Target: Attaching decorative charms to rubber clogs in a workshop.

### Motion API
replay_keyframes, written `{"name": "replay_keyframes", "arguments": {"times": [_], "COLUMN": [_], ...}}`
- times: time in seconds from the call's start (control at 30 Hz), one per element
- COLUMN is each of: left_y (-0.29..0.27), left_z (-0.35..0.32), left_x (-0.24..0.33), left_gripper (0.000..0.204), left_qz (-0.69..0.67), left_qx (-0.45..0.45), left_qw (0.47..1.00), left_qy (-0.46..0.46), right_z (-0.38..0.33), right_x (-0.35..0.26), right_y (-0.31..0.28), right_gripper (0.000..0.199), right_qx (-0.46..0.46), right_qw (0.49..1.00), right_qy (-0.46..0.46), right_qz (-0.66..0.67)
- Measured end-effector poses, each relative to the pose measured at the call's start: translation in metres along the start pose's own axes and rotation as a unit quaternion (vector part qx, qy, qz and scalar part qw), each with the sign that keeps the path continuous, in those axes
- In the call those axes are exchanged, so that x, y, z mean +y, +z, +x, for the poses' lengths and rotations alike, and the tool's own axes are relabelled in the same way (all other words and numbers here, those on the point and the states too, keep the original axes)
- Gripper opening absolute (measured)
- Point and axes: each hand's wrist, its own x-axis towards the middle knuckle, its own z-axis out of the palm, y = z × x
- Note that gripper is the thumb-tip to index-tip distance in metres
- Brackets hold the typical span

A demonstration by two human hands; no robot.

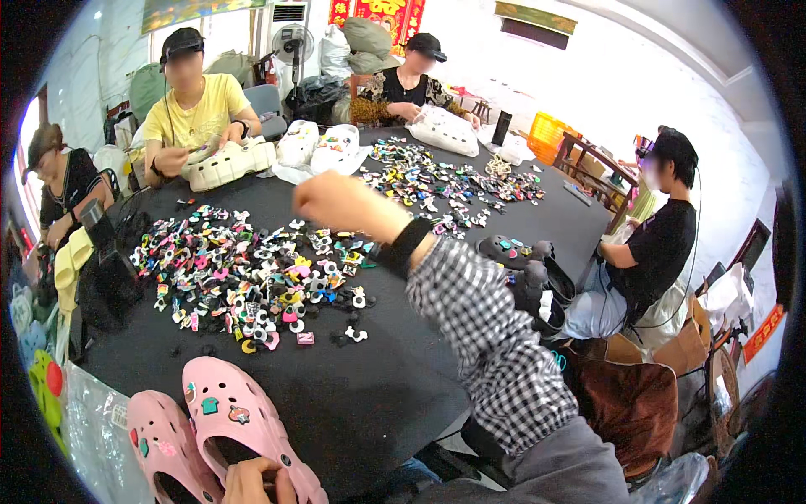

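Note:
Two pink clogs (237, 412) lie at the table's near left edge, with small coloured shoe charms on their toes. My left hand (259, 482) grips the right-hand clog by the rim of its foot opening, fingers closed. Stretched out over the far side of a big heap of shoe charms (252, 277) is my right hand (340, 204), above the table. Its fingers are curled and slightly blurred; whatever they may hold is hidden. A black band and a checked sleeve cover that arm.
A second charm heap (445, 181) spreads toward the back. Dark clogs (529, 273) stand at the right edge. Across the table a person in yellow (201, 109) handles a cream clog (227, 164); others sit around. A black stand (105, 244) is at left.

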Motion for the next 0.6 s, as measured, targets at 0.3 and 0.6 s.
{"name": "replay_keyframes", "arguments": {"times": [0.3,0.6], "left_y": [0.001,0.003], "left_z": [0.005,0.009], "left_x": [-0.004,-0.005], "left_gripper": [0.013,0.014], "left_qz": [-0.002,0.007], "left_qx": [0.011,0.006], "left_qw": [1.000,1.000], "left_qy": [0.004,-0.005], "right_z": [-0.056,-0.142], "right_x": [0.194,0.286], "right_y": [-0.066,-0.031], "right_gripper": [0.023,0.024], "right_qx": [-0.209,-0.282], "right_qw": [0.943,0.902], "right_qy": [0.242,0.251], "right_qz": [-0.090,-0.211]}}
